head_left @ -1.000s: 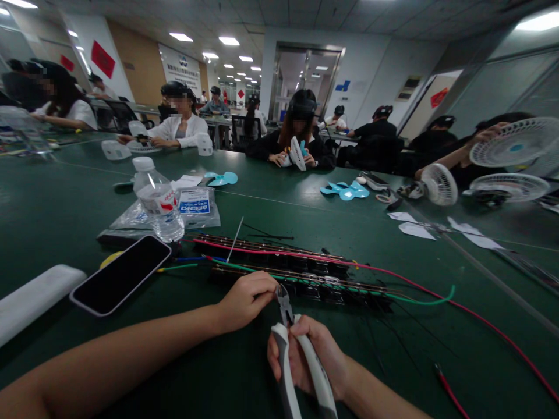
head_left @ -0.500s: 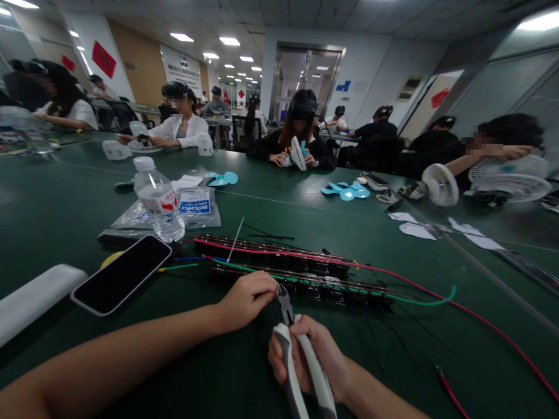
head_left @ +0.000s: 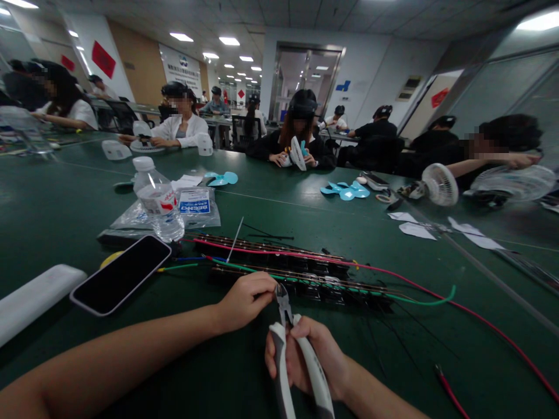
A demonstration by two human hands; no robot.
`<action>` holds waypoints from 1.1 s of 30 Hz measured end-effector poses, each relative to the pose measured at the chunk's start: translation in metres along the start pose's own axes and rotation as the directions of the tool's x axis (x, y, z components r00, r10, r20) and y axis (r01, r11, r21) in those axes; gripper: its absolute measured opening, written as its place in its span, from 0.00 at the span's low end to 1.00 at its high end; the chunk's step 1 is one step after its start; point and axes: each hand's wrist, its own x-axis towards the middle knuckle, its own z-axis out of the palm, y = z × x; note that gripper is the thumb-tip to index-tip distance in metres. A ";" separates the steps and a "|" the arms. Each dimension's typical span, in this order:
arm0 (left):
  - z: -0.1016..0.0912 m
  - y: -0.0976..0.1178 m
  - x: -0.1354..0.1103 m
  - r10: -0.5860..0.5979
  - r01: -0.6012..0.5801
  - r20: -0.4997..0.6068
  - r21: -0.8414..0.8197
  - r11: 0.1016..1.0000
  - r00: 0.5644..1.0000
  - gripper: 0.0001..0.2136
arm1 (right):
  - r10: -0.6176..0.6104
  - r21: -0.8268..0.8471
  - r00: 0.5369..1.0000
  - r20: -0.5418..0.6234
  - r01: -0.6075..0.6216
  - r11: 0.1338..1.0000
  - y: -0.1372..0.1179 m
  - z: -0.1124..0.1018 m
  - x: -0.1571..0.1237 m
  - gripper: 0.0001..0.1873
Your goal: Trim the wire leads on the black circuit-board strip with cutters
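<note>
My right hand (head_left: 323, 352) is wrapped round the white and grey handles of diagonal cutters (head_left: 284, 304), whose handles are spread apart. The cutters' jaws point away from me and sit right at the fingertips of my left hand (head_left: 248, 299). Thumb and forefinger of that hand are pinched together at the near edge of a long black strip assembly (head_left: 332, 288); whatever they grip is too small to make out. Along the assembly run a green wire (head_left: 419, 300), a red wire (head_left: 314, 255) and thin copper-coloured lines. A pale cable tie (head_left: 236, 240) sticks up from its left part.
Left of the assembly lie a phone (head_left: 122, 276) and a white oblong object (head_left: 39, 299). Behind them stands a water bottle (head_left: 158, 201) beside a plastic bag (head_left: 198, 206). Blue fan blades (head_left: 345, 191) lie farther back, where co-workers handle fan parts. A short red wire (head_left: 449, 390) lies front right.
The cutters' handles have spread wider and the tool has shifted slightly left. My left hand stays nearly still. At the far right, a co-worker's arm and fan guard have moved.
</note>
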 end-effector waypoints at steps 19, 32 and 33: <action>0.001 -0.001 0.000 0.009 -0.009 0.013 0.010 1.000 1.000 0.11 | 0.004 -0.001 1.000 -0.015 -0.004 1.000 0.001 -0.004 0.000 0.23; 0.000 0.000 0.000 0.005 -0.005 0.013 -0.010 1.000 1.000 0.10 | -0.007 -0.048 0.998 -0.055 0.005 0.999 0.003 -0.003 0.000 0.23; 0.000 0.000 0.000 0.004 -0.004 0.015 -0.010 1.000 1.000 0.10 | -0.009 -0.046 0.998 -0.057 0.006 0.999 0.003 -0.004 0.000 0.23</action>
